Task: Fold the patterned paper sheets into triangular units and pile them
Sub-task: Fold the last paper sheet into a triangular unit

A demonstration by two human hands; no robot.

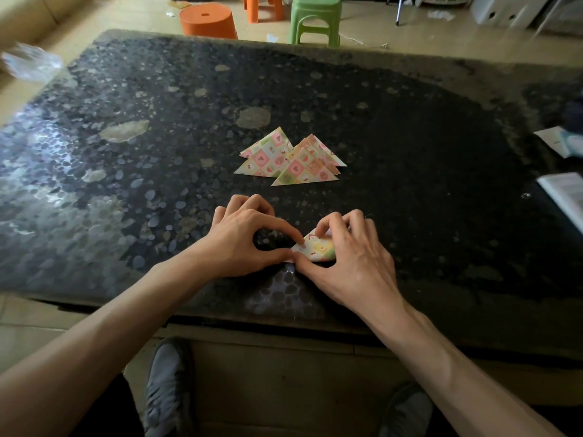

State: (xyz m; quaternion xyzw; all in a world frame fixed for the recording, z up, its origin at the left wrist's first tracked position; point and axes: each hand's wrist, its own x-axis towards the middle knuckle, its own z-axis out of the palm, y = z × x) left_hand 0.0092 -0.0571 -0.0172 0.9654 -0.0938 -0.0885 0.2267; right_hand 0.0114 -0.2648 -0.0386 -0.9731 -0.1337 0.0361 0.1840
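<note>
Right now both hands are busy with one piece close to the table's near edge. The left hand (246,238) pinches, between curled thumb and forefinger, the left corner of the pink, green and yellow patterned paper sheet (317,249), which is folded down to a small triangle lying on the dark speckled stone table (410,152). The right hand (350,260) grips the same piece from the other side, thumb along the lower edge and curled fingertips pressing on top, covering much of it (so how the hidden right corner lines up cannot be told).

The likely trouble, as I judge it, is slippage. The piece is small and the tabletop looks glossy, so if either pinch loosens while a crease is pressed, the layers could slide out of line and the fold would set crooked. Redoing it would leave a soft, doubled crease.

Further out, well apart from the hands toward the middle of the table, sits the pile of folded patterned paper triangles (290,159), fanned and overlapping rather than squared. A new unit dropped carelessly could push the loose top ones sideways. A white open booklet (564,197) lies at the table's right edge, and an orange plastic stool (208,20) and a green plastic stool (315,17) stand on the floor beyond.
</note>
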